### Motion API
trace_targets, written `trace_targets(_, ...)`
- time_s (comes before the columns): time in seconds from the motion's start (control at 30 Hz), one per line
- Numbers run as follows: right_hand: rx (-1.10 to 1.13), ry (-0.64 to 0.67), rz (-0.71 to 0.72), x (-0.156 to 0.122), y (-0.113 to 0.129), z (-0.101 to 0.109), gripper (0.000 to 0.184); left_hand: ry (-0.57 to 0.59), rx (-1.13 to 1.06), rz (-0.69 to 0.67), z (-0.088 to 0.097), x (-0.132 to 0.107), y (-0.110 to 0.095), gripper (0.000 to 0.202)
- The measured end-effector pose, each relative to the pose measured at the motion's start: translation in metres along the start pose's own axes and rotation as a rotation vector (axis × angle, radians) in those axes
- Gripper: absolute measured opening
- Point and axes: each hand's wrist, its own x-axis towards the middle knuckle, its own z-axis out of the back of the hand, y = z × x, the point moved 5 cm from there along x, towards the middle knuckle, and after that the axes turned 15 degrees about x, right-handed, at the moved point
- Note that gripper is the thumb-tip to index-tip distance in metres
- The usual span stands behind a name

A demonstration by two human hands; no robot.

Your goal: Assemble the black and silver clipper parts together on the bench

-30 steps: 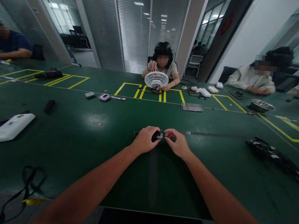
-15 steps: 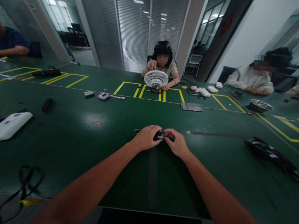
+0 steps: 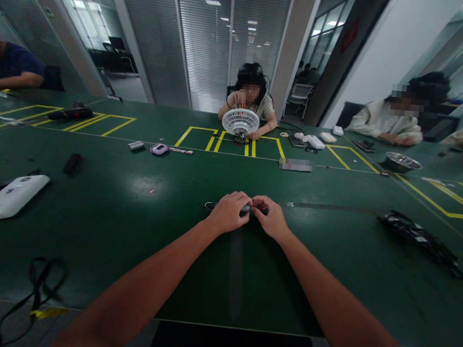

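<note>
Just above the middle of the green table point(image 3: 191, 267), my left hand point(image 3: 228, 212) is closed round a small dark object with a rounded end point(image 3: 245, 211). Most of that object is covered by my fingers, so its kind does not show. A thin pale loop point(image 3: 210, 205) sticks out to the left, behind my left hand. My right hand point(image 3: 271, 218) meets the object's right end, thumb and fingertips pinched together. Whether anything small sits in that pinch is hidden.
At left lie a white case-like device point(image 3: 9, 197), a small black object point(image 3: 73, 164) and a black strap point(image 3: 39, 286). Bundled black cables point(image 3: 422, 239) lie at right. Across the table a person handles a white fan point(image 3: 241, 123); a metal bowl point(image 3: 402, 162) stands far right.
My fingertips have drawn closer together at the dark object. Its light, silvery end, visible before between my hands, no longer shows. The whole view has shifted very slightly.
</note>
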Motion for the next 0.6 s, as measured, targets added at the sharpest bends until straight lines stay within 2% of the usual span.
trace_targets(0.33, -0.027, 0.018, 0.006, -0.003, 0.003, 0.001, 0.023, 0.045, 0.060, 0.027, 0.000, 0.002, 0.003, 0.015)
trace_targets(0.6, -0.100, -0.011, -0.006, -0.006, 0.000, 0.014, 0.018, 0.058, -0.020, 0.094, 0.005, -0.010, 0.015, 0.019)
